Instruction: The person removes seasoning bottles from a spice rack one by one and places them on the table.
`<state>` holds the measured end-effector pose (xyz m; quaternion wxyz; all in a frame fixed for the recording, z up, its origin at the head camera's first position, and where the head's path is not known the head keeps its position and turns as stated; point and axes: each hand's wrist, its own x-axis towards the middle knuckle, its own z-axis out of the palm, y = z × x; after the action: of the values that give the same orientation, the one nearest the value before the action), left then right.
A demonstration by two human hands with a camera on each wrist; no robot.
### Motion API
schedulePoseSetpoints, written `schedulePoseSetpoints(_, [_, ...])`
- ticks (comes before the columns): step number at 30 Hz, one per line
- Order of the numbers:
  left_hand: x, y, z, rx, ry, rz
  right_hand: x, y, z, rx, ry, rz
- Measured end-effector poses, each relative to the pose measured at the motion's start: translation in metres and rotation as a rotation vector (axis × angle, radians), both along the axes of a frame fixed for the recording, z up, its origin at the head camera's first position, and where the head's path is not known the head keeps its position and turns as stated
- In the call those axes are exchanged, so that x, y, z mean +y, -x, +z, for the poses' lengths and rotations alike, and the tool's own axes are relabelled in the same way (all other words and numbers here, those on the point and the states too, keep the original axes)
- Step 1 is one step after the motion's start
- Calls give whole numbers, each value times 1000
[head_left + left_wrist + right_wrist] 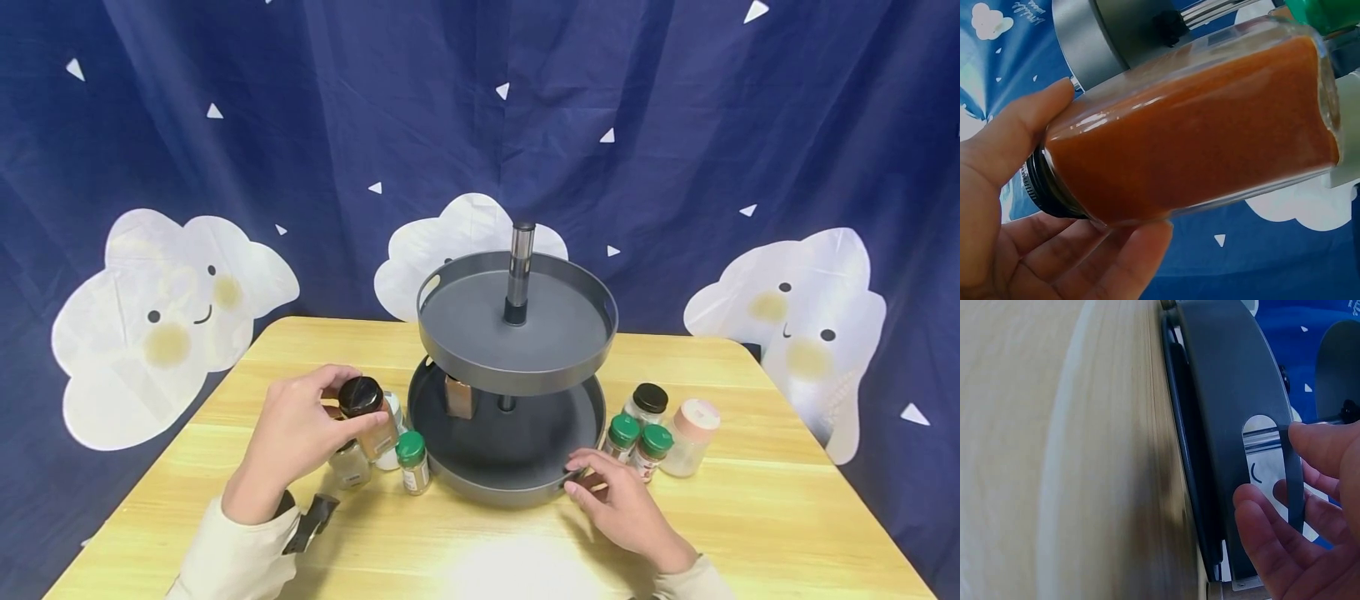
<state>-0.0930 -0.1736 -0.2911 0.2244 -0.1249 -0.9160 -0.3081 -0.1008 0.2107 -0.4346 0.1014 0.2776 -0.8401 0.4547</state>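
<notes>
My left hand (288, 429) grips a spice jar (1197, 131) near its black lid, left of the two-tier turntable. Orange-brown powder fills most of this clear jar, which tilts in the left wrist view. At the turntable's front right, my right hand (624, 507) holds the rim of the lower tray (491, 495) beside an oval handle slot, its thumb outside and fingers over the edge. A brown-filled jar (460, 400) stands in the lower tray, partly hidden by the upper tray (517, 380). A green-lidded jar (413, 471) is near the left hand.
Another jar (350, 467) and a white container (389, 458) stand behind the held jar. To the right are two green-lidded jars (622, 435), a black-lidded jar (647, 403) and a pink-lidded container (686, 446). A metal post (519, 271) rises through the upper tray.
</notes>
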Motion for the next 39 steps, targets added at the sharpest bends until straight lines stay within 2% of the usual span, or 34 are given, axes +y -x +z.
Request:
schedulePoseSetpoints(8, [-2, -2, -2, -11, 33, -8, -1, -1, 2, 2, -3, 0])
schedulePoseSetpoints(15, [-3, -4, -7, -36, 28, -18, 0, 0, 1, -8, -5, -3])
schedulePoseSetpoints(22, [-4, -4, -12, -52, 74, -16, 0, 0, 1, -1, -6, 0])
schedulePoseSetpoints(39, [-2, -1, -23, -202, 113, -55, -2, -3, 6, 12, -8, -2])
